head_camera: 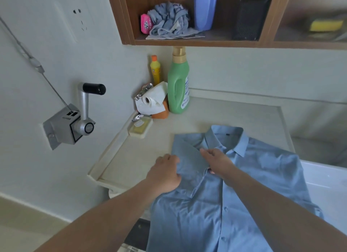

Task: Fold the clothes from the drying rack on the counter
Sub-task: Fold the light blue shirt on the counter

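A light blue button-up shirt (pixel 244 186) lies front side up on the cream counter (pixel 216 112), collar toward the wall. Its left part is folded inward as a flap over the chest. My left hand (pixel 165 174) grips the outer edge of that flap. My right hand (pixel 216 161) pinches the flap's inner edge near the collar and button line. The shirt's lower part hangs off the counter's near edge.
In the counter's back left corner stand a green detergent bottle (pixel 178 82), a yellow bottle (pixel 155 70), a paper roll (pixel 152 101) and a soap dish (pixel 139 127). A crank winch (pixel 75 120) is fixed to the left wall. A wooden shelf (pixel 206 42) hangs above.
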`<state>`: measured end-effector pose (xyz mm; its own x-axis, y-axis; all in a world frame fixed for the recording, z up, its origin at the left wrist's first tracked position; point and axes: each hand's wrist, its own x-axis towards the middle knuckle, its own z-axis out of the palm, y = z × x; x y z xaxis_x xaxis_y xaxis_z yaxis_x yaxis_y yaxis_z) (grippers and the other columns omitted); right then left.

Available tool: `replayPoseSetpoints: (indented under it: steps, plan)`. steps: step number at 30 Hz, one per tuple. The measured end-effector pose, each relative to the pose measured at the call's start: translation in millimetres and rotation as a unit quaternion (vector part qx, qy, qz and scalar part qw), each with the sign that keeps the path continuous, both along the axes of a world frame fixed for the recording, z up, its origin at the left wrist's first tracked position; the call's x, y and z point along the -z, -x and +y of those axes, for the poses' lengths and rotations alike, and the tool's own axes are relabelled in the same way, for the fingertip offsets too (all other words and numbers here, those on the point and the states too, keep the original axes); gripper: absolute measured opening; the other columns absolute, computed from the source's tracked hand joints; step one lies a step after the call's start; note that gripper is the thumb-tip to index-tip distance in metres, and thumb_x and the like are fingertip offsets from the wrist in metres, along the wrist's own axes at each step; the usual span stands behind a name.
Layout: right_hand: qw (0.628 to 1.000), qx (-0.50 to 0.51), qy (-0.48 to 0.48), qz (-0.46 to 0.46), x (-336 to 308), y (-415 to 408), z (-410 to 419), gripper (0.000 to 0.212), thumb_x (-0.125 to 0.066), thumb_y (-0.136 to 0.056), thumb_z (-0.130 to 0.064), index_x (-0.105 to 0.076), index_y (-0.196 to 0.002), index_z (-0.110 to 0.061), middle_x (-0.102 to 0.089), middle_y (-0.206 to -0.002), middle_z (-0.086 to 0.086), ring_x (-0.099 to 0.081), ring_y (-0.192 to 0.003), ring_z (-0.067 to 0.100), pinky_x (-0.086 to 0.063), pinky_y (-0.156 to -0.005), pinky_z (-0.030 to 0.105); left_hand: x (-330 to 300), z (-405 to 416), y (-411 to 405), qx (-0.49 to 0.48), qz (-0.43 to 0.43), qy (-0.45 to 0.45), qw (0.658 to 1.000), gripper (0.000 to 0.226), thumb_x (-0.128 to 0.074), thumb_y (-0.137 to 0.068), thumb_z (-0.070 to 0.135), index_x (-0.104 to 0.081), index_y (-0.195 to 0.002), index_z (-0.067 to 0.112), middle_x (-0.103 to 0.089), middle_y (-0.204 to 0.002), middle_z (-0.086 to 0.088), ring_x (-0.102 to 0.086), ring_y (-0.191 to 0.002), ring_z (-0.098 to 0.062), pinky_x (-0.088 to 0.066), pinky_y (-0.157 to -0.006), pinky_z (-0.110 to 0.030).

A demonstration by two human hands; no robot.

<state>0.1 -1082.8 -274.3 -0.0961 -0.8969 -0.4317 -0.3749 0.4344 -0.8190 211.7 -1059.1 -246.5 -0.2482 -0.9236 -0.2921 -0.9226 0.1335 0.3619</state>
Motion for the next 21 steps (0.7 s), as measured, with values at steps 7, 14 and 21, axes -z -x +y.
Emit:
replayPoseSetpoints:
  steps: [7, 14, 21]
  plan:
    - [0.985, -0.063, 0.042, 0.156, 12.6, -5.7, 1.9, 0.038, -0.044, -0.096, -0.01, -0.049, -0.121, -0.037, -0.062, -0.102, -0.008, -0.06, -0.079, 0.023, -0.049, -0.066, 0.031, 16.4, 14.7, -29.1, -0.058, -0.057, -0.058, 0.995, 0.044, -0.061, -0.087, 0.029, -0.048, -0.126, 0.019, -0.052, -0.117, -0.003, -0.057, -0.107, -0.025, -0.052, -0.09, -0.041]
    - [0.975, -0.093, 0.023, 0.202, 20.6, 2.4, -6.5, 0.033, -0.044, -0.1, -0.012, -0.064, -0.121, -0.027, -0.062, -0.12, 0.0, -0.058, -0.095, 0.022, -0.051, -0.082, 0.03, 19.1, 19.6, -35.3, -0.063, -0.046, -0.027, 0.997, 0.035, -0.054, -0.091, 0.013, -0.052, -0.125, 0.015, -0.061, -0.113, -0.006, -0.062, -0.1, -0.026, -0.049, -0.08, -0.033]
    - [0.978, -0.135, 0.015, 0.156, 15.4, -1.3, -4.8, 0.045, -0.066, -0.083, -0.026, -0.066, -0.128, -0.03, -0.054, -0.128, -0.001, -0.066, -0.098, 0.022, -0.059, -0.085, 0.034, 17.0, 21.1, -36.2, -0.083, -0.086, -0.022, 0.993, 0.027, -0.053, -0.093, 0.015, -0.049, -0.12, 0.016, -0.052, -0.11, -0.005, -0.059, -0.101, -0.028, -0.046, -0.079, -0.034]
